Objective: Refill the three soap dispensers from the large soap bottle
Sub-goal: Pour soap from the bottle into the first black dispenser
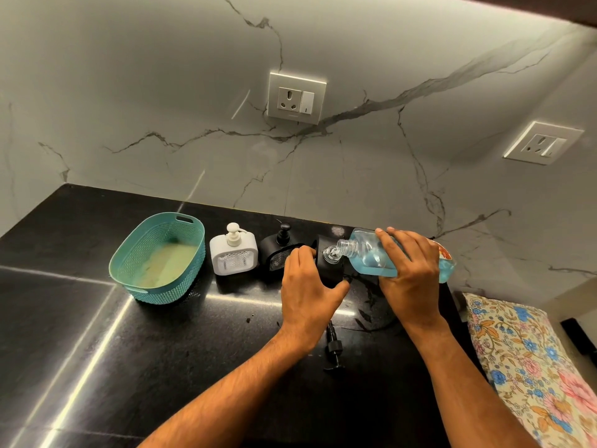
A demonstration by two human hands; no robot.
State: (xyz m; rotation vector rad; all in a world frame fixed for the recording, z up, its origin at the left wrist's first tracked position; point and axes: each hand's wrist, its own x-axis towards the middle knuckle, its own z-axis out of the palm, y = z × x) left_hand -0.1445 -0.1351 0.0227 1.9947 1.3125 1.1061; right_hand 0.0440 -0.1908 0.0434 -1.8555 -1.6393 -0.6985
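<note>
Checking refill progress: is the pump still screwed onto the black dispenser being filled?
No: the pump lies loose on the counter while the large soap bottle tips at the black dispenser the left hand holds.

Count: 3 soap dispensers, white one (233,253) and black one (277,250) left of the left hand (307,292), third black one (329,266) in it. 1 large soap bottle (371,253) under right hand (410,273). 1 loose pump (334,347) between the wrists. 1 teal basket (161,257). 2 wall sockets (295,98) (542,143).

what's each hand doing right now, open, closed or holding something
Left hand: grips the black dispenser, steadying it.
Right hand: grips the large soap bottle, tipped on its side, mouth at the dispenser's opening.
</note>
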